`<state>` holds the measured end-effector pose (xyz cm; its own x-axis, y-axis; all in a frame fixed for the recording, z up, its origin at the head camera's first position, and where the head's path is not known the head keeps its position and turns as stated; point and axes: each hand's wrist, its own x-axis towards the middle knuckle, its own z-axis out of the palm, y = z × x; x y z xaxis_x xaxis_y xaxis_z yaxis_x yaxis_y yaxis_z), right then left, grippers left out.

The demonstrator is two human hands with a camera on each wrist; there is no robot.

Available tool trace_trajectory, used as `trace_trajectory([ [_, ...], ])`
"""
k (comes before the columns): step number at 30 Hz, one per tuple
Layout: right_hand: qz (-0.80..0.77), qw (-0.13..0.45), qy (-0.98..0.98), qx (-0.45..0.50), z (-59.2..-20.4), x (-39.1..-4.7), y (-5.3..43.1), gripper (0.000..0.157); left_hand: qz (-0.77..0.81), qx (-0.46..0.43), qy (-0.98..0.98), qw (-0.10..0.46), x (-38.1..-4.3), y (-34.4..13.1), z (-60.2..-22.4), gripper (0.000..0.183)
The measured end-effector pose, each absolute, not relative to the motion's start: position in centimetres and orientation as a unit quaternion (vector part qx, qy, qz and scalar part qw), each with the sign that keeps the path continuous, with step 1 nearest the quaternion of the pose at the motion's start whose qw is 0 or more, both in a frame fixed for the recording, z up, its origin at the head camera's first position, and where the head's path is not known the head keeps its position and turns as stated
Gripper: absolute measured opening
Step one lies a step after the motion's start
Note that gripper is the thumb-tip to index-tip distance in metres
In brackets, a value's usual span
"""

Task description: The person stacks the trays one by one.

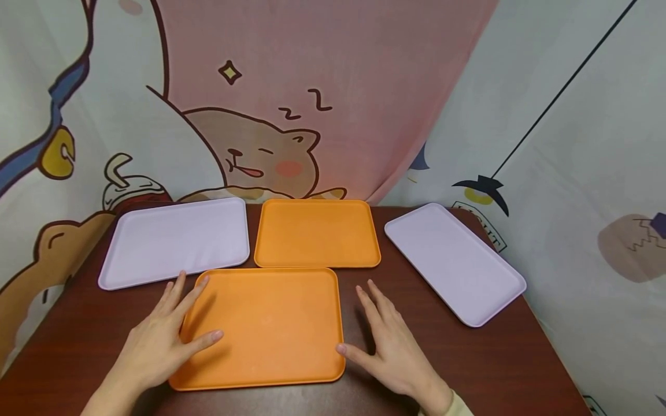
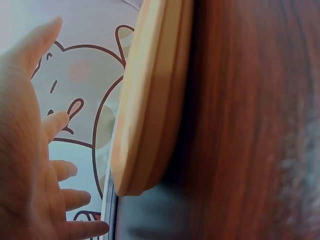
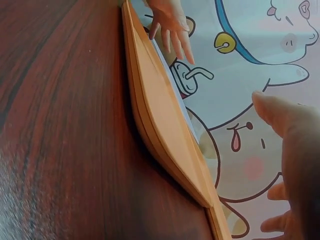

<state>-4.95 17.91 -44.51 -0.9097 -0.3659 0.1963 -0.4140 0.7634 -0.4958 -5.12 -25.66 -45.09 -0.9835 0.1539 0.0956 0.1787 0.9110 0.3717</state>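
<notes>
Nearest to both hands is an orange tray (image 1: 270,329) lying flat at the front of the table. Over its left side hovers my left hand (image 1: 158,344), fingers spread and nothing in its grasp; the left wrist view shows the palm (image 2: 20,150) apart from the tray's edge (image 2: 155,100). At the tray's right edge my right hand (image 1: 392,349) has its fingers extended, holding nothing. Its thumb looks close to the rim in the head view, while the right wrist view shows the hand (image 3: 305,160) apart from the tray (image 3: 160,100).
Behind the front tray lie a second orange tray (image 1: 317,234) and, on the left, a lilac tray (image 1: 179,242). Another lilac tray (image 1: 455,266) sits angled at the right. All rest on a dark wooden table (image 1: 499,370), with a cartoon-printed cloth (image 1: 364,86) hanging behind.
</notes>
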Motion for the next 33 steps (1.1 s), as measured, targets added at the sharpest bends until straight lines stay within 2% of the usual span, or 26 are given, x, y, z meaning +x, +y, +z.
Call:
trace_trajectory([
  [9,0.341,-0.002,-0.923,0.176,-44.6,-4.9,17.3,0.096,-0.248,-0.065,-0.967,0.005,-5.3,-25.8,-45.1,0.102],
  [17,0.369,-0.009,-0.914,0.172,-45.0,-5.0,17.0,0.093,-0.266,-0.046,-0.963,-0.017,-5.6,-25.7,-44.8,0.102],
  [33,0.423,-0.052,-0.893,0.144,-45.6,-4.9,16.1,0.092,-0.307,-0.048,-0.95,-0.02,-5.1,-25.7,-44.4,0.099],
])
